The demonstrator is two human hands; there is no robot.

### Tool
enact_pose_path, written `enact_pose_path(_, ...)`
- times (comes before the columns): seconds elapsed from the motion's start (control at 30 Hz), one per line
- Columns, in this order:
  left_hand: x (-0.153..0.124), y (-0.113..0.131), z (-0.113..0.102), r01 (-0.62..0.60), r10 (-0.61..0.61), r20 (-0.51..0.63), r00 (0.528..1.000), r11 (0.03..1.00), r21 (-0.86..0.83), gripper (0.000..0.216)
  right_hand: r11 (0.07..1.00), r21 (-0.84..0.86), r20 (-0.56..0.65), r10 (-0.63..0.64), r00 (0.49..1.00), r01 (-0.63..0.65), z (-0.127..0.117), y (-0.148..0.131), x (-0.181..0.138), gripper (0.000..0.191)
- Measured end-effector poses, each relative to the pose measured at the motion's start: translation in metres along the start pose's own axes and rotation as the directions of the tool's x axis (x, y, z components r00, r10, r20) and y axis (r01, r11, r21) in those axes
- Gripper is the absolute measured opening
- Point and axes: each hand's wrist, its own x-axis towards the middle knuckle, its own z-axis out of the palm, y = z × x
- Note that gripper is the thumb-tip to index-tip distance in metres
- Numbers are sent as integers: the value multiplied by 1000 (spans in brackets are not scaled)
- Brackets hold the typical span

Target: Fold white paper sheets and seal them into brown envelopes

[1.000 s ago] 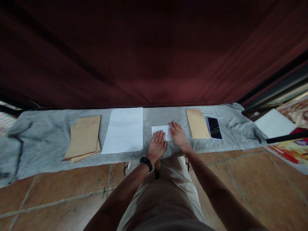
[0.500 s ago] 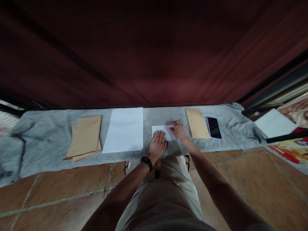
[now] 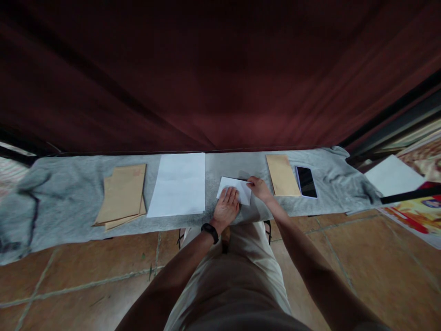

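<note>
A small folded sheet of white paper (image 3: 244, 193) lies slightly turned on the grey cloth in front of me. Flat on its left part rests my left hand (image 3: 226, 205), fingers stretched out and pressing from above; this hand covers part of the sheet. My right hand (image 3: 260, 187) pinches the sheet's upper right corner between thumb and fingers. To the left of both hands is a stack of large white paper sheets (image 3: 179, 184). A brown envelope (image 3: 283, 175) lies just right of my right hand.
Several brown envelopes (image 3: 124, 193) are piled on the left of the narrow cloth-covered table (image 3: 69, 197). A phone (image 3: 306, 182) lies at the right. A dark red curtain (image 3: 220, 92) hangs behind the table. Printed packaging (image 3: 418, 214) and a white sheet (image 3: 394, 175) are at far right.
The folded paper has turned a little clockwise under my left hand. My right hand has moved slightly right and down and now pinches the paper's corner.
</note>
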Motion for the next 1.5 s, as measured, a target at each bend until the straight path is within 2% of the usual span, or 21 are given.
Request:
enact_pose_path(0.17,-3,3,-1,-122,122,-7,993,992,14,51,986,159,-38,58,998,-51,0,6,-11,19)
enact_pose_path(0.33,-4,4,-2,-201,202,45,978,979,-23,53,931,334,-27,164,986,-146,4,10,-22,18)
enact_pose_path(0.5,-5,2,-1,-215,216,61,974,976,-26,53,857,457,-23,280,960,-239,10,13,-34,22)
enact_pose_path(0.7,-7,-4,2,-185,183,-25,983,980,-69,47,790,547,-31,349,937,-276,15,9,-47,27)
enact_pose_path(0.9,-7,-5,5,-153,138,-114,984,979,-133,41,840,494,-104,314,944,-225,14,8,-43,21)
enact_pose_path(1.1,-6,-5,6,-99,78,-115,990,976,-193,43,908,376,-154,259,953,-186,10,6,-25,19)
enact_pose_path(1.37,-8,-7,8,-96,74,-108,991,974,-206,44,970,184,-161,188,969,-158,7,-2,-14,22)
enact_pose_path(1.5,-7,-6,10,-88,69,-97,993,974,-209,45,996,89,-266,20,964,4,10,-9,-24,32)
